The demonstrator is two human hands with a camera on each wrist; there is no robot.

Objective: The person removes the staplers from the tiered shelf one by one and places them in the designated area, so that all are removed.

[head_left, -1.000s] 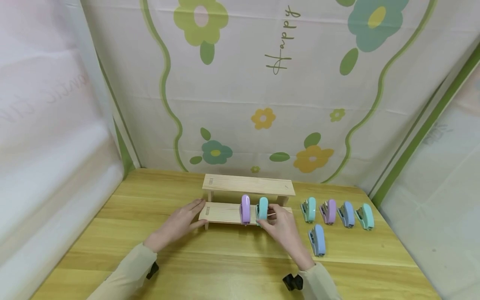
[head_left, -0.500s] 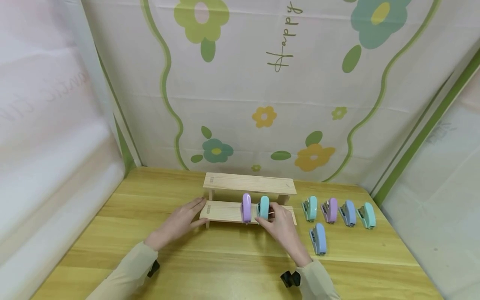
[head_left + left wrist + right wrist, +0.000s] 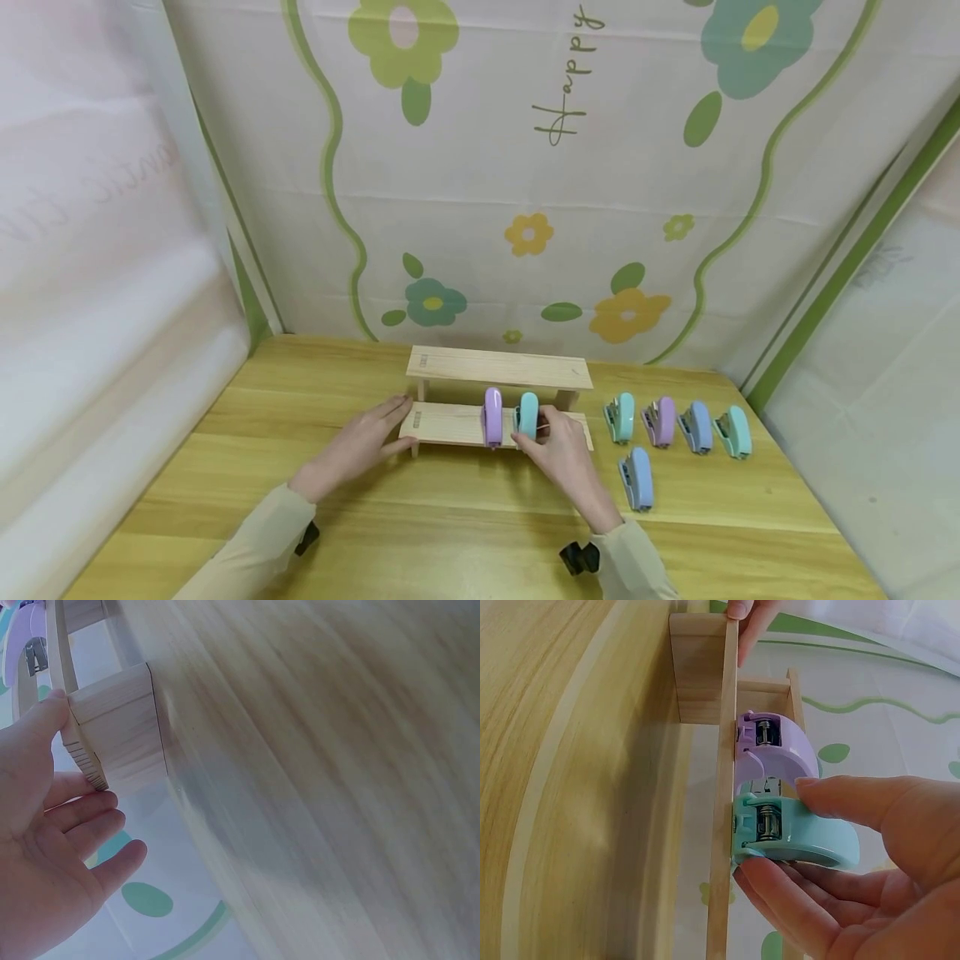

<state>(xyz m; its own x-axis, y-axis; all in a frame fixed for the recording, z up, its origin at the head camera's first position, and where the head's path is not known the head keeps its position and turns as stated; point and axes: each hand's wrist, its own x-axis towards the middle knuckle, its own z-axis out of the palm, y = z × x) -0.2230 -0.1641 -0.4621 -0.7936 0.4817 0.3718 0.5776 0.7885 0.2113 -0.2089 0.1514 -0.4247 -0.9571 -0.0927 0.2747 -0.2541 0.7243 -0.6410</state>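
A two-tier wooden shelf (image 3: 447, 422) stands on the table. My left hand (image 3: 362, 443) holds its lower step at the left end; in the left wrist view the thumb (image 3: 46, 712) lies on the front edge and the forefinger is behind the board's end. On the lower step a purple stapler (image 3: 492, 417) stands on its base. Just right of it is a teal stapler (image 3: 810, 834), base against the board, pinched by my right hand (image 3: 562, 446) between thumb on one side and fingers on the other.
Right of the shelf, a row holds a teal stapler (image 3: 619, 418), a purple one (image 3: 660, 422), a blue one (image 3: 696, 427) and another teal one (image 3: 733, 432). One more blue stapler (image 3: 637, 478) lies nearer. A flowered cloth (image 3: 480, 167) hangs behind the table.
The head view has shifted slightly. Both hands keep their places, the left at the shelf's end and the right on the teal stapler.
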